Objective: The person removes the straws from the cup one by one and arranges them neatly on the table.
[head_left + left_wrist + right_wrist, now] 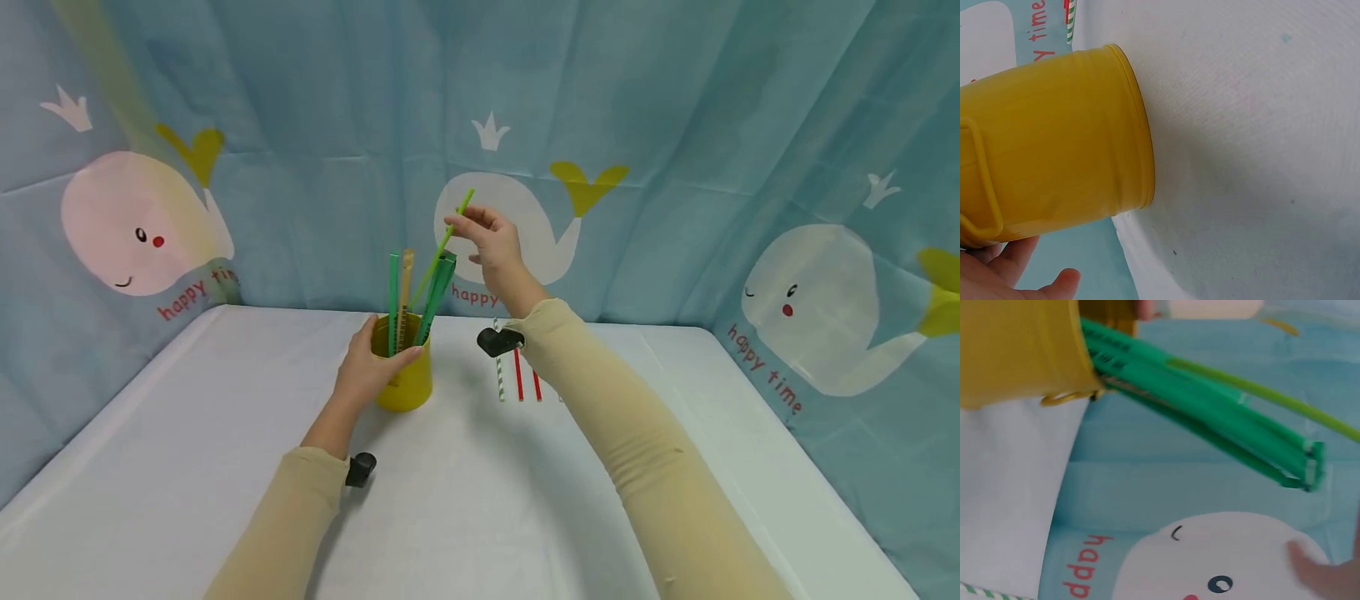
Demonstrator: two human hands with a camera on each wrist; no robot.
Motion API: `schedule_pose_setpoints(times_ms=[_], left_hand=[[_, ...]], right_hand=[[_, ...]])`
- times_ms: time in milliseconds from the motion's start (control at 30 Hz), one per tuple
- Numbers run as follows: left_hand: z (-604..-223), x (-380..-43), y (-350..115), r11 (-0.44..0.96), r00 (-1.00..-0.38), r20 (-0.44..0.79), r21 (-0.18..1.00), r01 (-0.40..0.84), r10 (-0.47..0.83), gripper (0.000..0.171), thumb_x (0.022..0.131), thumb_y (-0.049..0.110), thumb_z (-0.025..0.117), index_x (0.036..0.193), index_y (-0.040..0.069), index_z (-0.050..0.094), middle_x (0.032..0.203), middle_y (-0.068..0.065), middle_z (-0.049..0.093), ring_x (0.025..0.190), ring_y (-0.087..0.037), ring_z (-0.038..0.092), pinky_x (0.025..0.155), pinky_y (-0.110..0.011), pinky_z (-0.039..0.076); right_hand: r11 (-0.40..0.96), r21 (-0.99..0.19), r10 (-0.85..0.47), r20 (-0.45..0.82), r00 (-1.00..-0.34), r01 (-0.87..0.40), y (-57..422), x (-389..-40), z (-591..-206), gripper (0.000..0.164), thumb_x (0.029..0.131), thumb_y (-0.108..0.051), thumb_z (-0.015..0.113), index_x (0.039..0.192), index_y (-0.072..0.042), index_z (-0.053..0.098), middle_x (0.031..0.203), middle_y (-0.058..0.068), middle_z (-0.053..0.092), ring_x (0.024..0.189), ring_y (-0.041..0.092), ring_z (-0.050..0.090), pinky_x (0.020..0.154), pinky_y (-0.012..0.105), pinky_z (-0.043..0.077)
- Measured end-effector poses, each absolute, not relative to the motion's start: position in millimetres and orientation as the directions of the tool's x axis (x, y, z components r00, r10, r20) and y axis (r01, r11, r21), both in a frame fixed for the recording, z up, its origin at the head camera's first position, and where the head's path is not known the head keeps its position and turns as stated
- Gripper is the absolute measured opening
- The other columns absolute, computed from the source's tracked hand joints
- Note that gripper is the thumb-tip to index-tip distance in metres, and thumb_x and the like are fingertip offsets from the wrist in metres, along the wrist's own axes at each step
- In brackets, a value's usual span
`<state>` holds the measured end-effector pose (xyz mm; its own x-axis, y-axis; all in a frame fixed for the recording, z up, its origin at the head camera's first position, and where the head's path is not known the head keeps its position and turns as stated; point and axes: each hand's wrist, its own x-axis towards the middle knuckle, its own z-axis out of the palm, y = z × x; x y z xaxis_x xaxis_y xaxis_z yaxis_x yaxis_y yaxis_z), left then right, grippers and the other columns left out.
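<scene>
1. In the head view we see the right hand (pixel 492 244) pinching a light green straw (pixel 442 248) near its upper end, slanting down to the bucket's mouth; we cannot tell how far in its lower end sits.
2. The left hand (pixel 362 367) holds the yellow bucket (pixel 408 387), thumb across the near side, the bucket upright on the white table (pixel 450 517).
3. Green sticks (pixel 437 296) and a tan stick (pixel 406 287) stand in the bucket.
4. Right of it lie red straws (pixel 519 379) and a striped straw (pixel 500 379), partly covered by the right arm.
5. Only the left wrist view gives us the bucket's bent handle (pixel 986 178) clearly; the right wrist view brings up dark print along the green sticks (too blurred for us to read).
6. On the blue curtain (pixel 337 208), beside printed whales, we read "happy time" in red, partly hidden behind the right arm at the middle whale.
</scene>
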<state>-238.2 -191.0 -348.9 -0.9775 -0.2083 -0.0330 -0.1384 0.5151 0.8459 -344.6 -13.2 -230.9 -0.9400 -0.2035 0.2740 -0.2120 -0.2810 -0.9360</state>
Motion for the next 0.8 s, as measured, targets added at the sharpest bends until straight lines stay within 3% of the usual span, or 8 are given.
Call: schedule_pose_setpoints(times_ms=[167, 267, 433, 600, 700, 800], left_hand=[[-350, -237, -193, 0.52, -0.979, -0.026, 0.844, -0.129, -0.201, 0.106, 0.086, 0.056, 0.066, 0.157, 0.014, -0.001, 0.16, -0.018, 0.008, 0.143, -0.041, 0.016, 0.111, -0.063, 0.018], [-348, -237, -193, 0.521, -0.98, -0.026, 0.844, -0.128, -0.198, 0.106, 0.087, 0.055, 0.066, 0.157, 0.013, -0.001, 0.16, -0.018, 0.007, 0.143, -0.042, 0.016, 0.111, -0.063, 0.018], [-347, -239, -194, 0.524, -0.981, -0.029, 0.843, -0.126, -0.19, 0.106, 0.087, 0.055, 0.066, 0.157, 0.013, -0.001, 0.16, -0.018, 0.007, 0.143, -0.042, 0.016, 0.111, -0.062, 0.018], [-347, -241, -195, 0.53, -0.983, -0.025, 0.84, -0.119, -0.18, 0.106, 0.086, 0.057, 0.065, 0.157, 0.014, -0.001, 0.16, -0.019, 0.007, 0.143, -0.042, 0.016, 0.111, -0.063, 0.019], [-346, -241, -197, 0.532, -0.984, -0.028, 0.839, -0.118, -0.176, 0.106, 0.087, 0.056, 0.065, 0.157, 0.013, -0.002, 0.16, -0.019, 0.006, 0.143, -0.043, 0.016, 0.111, -0.064, 0.019], [-346, -241, -198, 0.53, -0.984, -0.033, 0.839, -0.122, -0.174, 0.106, 0.087, 0.056, 0.065, 0.157, 0.013, -0.002, 0.16, -0.019, 0.005, 0.143, -0.043, 0.015, 0.111, -0.063, 0.018]], right_hand=[[-0.539, -0.796, -0.137, 0.404, -0.904, -0.274, -5, -341, -224, 0.006, 0.097, -0.003, 0.058, 0.098, -0.008, 0.061, 0.084, 0.001, 0.069, 0.074, 0.014, 0.066, 0.069, 0.028, 0.051], [-0.55, -0.769, -0.078, 0.435, -0.897, -0.325, 4, -338, -225, 0.007, 0.097, -0.001, 0.058, 0.098, -0.007, 0.061, 0.079, 0.001, 0.069, 0.065, 0.014, 0.062, 0.063, 0.024, 0.05], [-0.366, -0.813, -0.001, 0.488, -0.873, -0.454, 22, -332, -242, 0.009, 0.093, 0.0, 0.062, 0.098, -0.007, 0.059, 0.077, -0.001, 0.067, 0.058, 0.012, 0.053, 0.06, 0.021, 0.048], [-0.142, -0.846, -0.078, 0.527, -0.847, -0.513, 46, -333, -272, 0.005, 0.093, 0.001, 0.062, 0.098, 0.002, 0.061, 0.08, -0.001, 0.063, 0.062, 0.011, 0.052, 0.059, 0.021, 0.048], [-0.048, -0.864, -0.125, 0.502, -0.856, -0.5, 61, -336, -287, 0.017, 0.093, 0.001, 0.062, 0.108, 0.008, 0.062, 0.088, 0.002, 0.062, 0.066, 0.009, 0.053, 0.059, 0.02, 0.046], [0.005, -0.881, -0.189, 0.463, -0.866, -0.473, 75, -336, -297, 0.032, 0.093, 0.003, 0.061, 0.124, 0.008, 0.057, 0.104, 0.014, 0.058, 0.07, 0.008, 0.054, 0.06, 0.022, 0.047]])
